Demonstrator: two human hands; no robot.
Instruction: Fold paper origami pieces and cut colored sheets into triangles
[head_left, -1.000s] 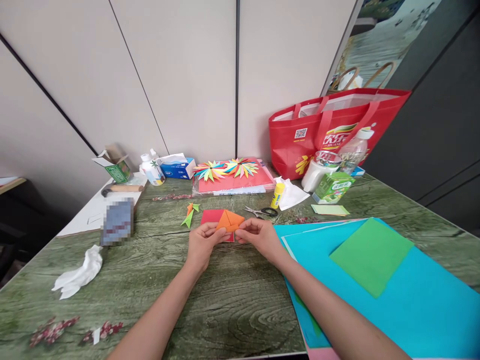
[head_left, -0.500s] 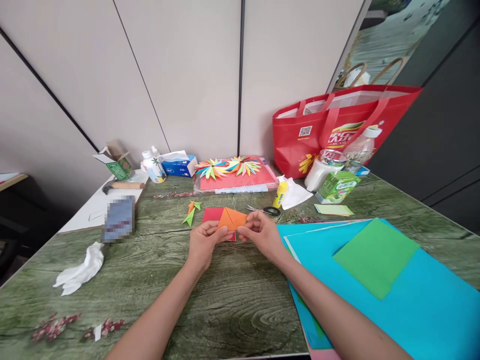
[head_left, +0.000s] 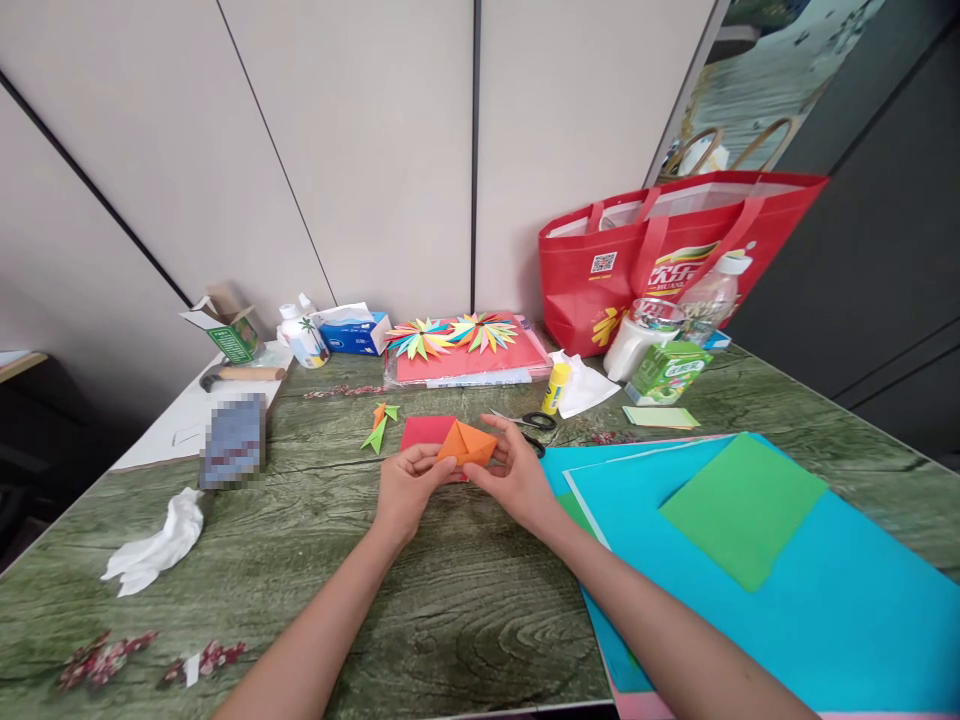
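Observation:
Both my hands hold a folded orange paper piece (head_left: 466, 443) just above the green wood-grain table (head_left: 450, 600). My left hand (head_left: 405, 488) pinches its left corner. My right hand (head_left: 514, 478) curls round its right side with the fingers behind it. A red paper square (head_left: 421, 432) lies flat on the table under and behind the orange piece. A small green and orange folded figure (head_left: 377, 428) lies to the left of it.
Scissors (head_left: 529, 421) and a yellow glue stick (head_left: 555, 388) lie behind my right hand. Large cyan sheets (head_left: 825, 620) with a green sheet (head_left: 742, 505) cover the right. Paper stars on a red pad (head_left: 469, 350), a red bag (head_left: 675, 255), a tissue box (head_left: 352, 333) and crumpled tissue (head_left: 154, 550) surround.
My right hand has turned and slid behind the orange piece, tilting it up slightly. The left hand has kept its pinch.

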